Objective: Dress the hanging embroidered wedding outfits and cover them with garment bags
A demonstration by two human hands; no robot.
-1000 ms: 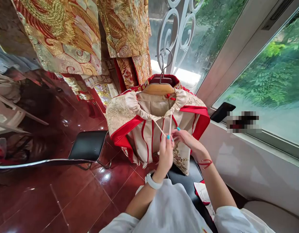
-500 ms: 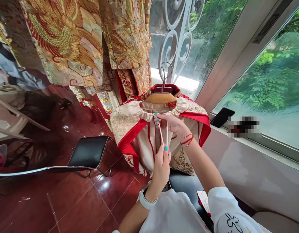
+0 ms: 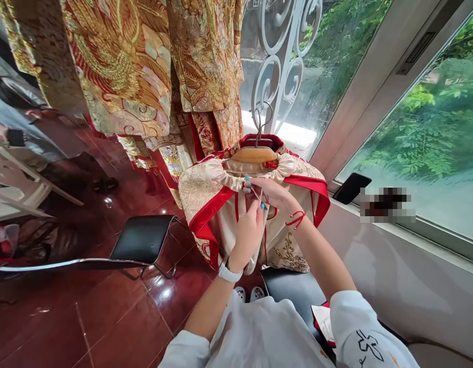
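A cream garment (image 3: 203, 186) with red borders and gold embroidery hangs in front of me on a wooden hanger (image 3: 255, 155). Its neckline is gathered, and a thin cream drawstring (image 3: 258, 192) comes out at the middle. My right hand (image 3: 272, 194), a red string bracelet on its wrist, is closed at the gathered neckline and pinches the drawstring there. Just below, my left hand (image 3: 250, 229) grips the drawstring between thumb and fingers, and a white watch (image 3: 230, 273) is on that wrist. The fingers partly hide the cord.
Gold and red embroidered garments (image 3: 125, 66) hang at the left. A white scrolled iron grille (image 3: 284, 56) and a window stand behind. A black phone (image 3: 352, 188) lies on the sill. Black chairs (image 3: 144, 237) stand at left and below the garment. A person (image 3: 21, 117) is at far left.
My left hand has moved up and closer to my right hand, so the stretch of drawstring between them is shorter. My right hand stays at the neckline.
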